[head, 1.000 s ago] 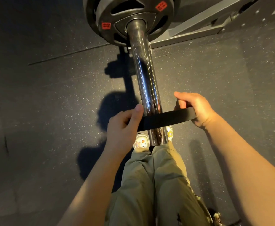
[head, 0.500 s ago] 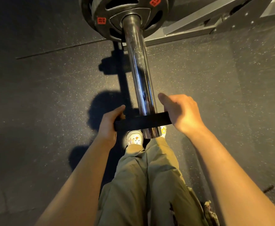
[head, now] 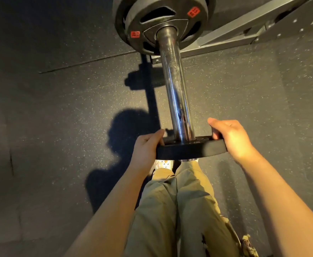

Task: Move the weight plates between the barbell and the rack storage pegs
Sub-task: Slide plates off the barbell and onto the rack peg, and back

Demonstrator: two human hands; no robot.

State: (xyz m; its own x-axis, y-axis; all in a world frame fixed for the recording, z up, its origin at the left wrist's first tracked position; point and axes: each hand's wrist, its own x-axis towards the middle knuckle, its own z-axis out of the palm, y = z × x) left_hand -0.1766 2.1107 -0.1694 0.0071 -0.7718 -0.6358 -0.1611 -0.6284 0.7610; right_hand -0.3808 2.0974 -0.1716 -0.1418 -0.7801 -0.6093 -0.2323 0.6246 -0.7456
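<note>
Small plate on the bar's near end.
Left hand (head: 146, 149) and right hand (head: 231, 138) each grip an edge of the small black plate (head: 191, 149), threaded on the barbell sleeve (head: 174, 89); bigger plates (head: 163, 19) sit at its far end.

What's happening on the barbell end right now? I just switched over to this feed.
A person holds a small black weight plate by its rim, left hand on one side and right hand on the other. The plate is threaded on the near end of the barbell sleeve. Larger plates with red labels sit at the far end of the sleeve, near the grey rack frame.
</note>
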